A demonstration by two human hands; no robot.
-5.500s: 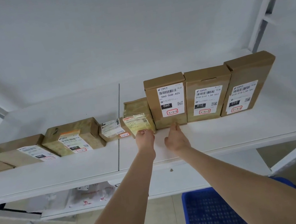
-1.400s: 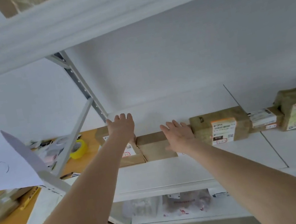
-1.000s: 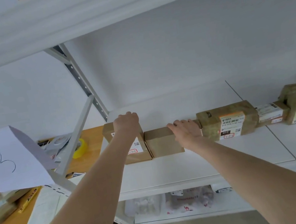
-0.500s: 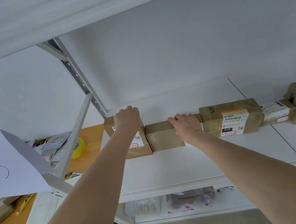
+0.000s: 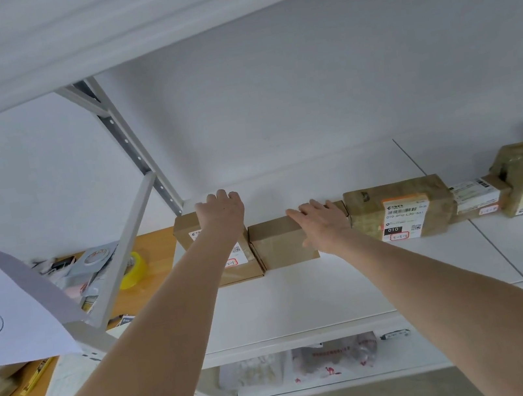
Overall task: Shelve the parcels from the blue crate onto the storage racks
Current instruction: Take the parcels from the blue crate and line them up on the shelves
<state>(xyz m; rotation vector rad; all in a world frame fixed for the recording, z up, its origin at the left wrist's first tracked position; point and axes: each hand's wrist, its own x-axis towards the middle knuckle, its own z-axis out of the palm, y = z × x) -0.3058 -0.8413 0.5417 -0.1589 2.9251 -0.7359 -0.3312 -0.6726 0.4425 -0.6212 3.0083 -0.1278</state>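
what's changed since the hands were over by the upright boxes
Both hands moved left along the row to its far end. The left hand went from flat fingers to curling over the top of the end box. The right hand now lies flat on the plain box beside it. The boxes stay lined up on the shelf.

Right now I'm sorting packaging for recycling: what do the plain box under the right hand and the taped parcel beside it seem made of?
Plain box, under the right hand: matte brown cardboard with crisp folded edges. Taped parcel: probably cardboard too, wrapped in glossy yellowish tape that wrinkles and shines, with a white paper label. The labelled box the left hand grips looks alike.
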